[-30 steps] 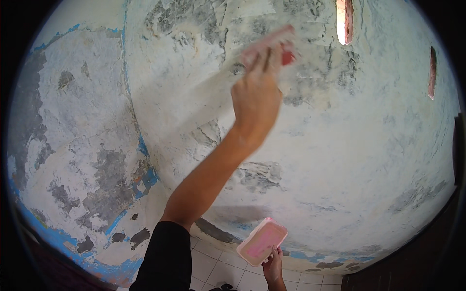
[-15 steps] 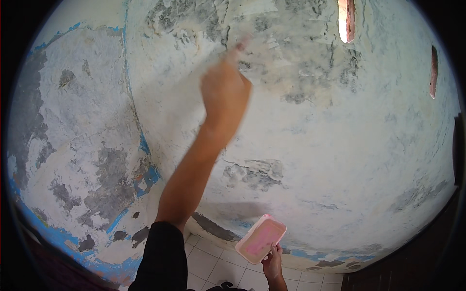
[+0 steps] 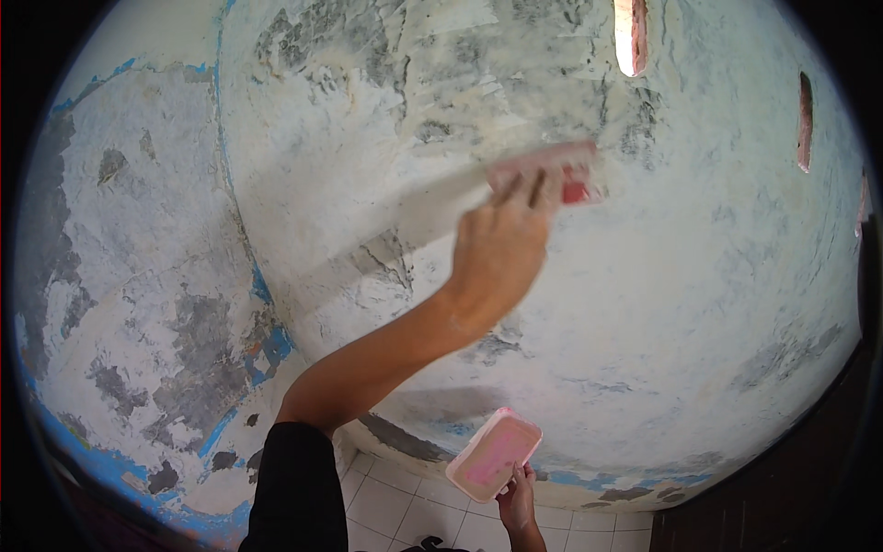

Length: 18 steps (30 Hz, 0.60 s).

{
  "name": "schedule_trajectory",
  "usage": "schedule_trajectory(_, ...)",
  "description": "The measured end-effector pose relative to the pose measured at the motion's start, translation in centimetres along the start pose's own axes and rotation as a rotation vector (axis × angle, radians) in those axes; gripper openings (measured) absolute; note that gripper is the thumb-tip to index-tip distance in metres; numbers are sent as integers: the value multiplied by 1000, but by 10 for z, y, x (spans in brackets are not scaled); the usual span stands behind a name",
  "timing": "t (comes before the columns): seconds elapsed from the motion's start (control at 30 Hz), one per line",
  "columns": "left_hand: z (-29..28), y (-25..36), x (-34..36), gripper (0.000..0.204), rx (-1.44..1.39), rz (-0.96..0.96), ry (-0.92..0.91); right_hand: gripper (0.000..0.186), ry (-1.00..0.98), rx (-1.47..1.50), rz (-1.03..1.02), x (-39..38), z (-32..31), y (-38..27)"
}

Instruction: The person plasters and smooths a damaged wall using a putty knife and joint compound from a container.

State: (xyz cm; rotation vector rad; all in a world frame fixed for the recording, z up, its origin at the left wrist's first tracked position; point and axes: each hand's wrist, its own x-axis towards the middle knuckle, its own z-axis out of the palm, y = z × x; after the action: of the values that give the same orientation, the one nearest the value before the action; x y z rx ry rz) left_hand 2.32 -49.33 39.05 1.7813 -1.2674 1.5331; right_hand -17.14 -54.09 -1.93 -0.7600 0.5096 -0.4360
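Note:
My left hand (image 3: 501,241) is raised against the wall, its fingers closed round a flat, reddish putty spreader (image 3: 578,184) with a pale smeared blade. Motion blurs the spreader, and my fingers cover part of it. It lies at the wall's patchy grey-and-white surface (image 3: 635,276), and its long shadow falls to the left. Low in front of me, my right hand (image 3: 518,497) grips a shallow pink rectangular tray (image 3: 497,455) by its lower right edge. Pinkish residue coats the inside of the tray, which is tilted toward me.
An adjoining wall (image 3: 138,230) on the left has peeling plaster and blue paint scraps. Two narrow slots, one bright (image 3: 631,37) and one darker (image 3: 805,124), cut the upper right wall. White floor tiles (image 3: 432,515) lie below, beside a dark brown surface (image 3: 763,478) at lower right.
My left hand has swept rightward and down across the wall, and the spreader's flat face now shows. The tray and my right hand have hardly moved. The view has shifted slightly.

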Motion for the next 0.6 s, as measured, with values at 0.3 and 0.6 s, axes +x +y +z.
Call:
schedule_trajectory(0.3, 47, -14, -38, 58, 212, 73, -8, 65, 1, 10, 21, 2, 1, 3)
schedule_trajectory(0.6, -34, -73, 15, 43, 57, -380, 166, 62, 9, 11, -2, -3, 2, -1)
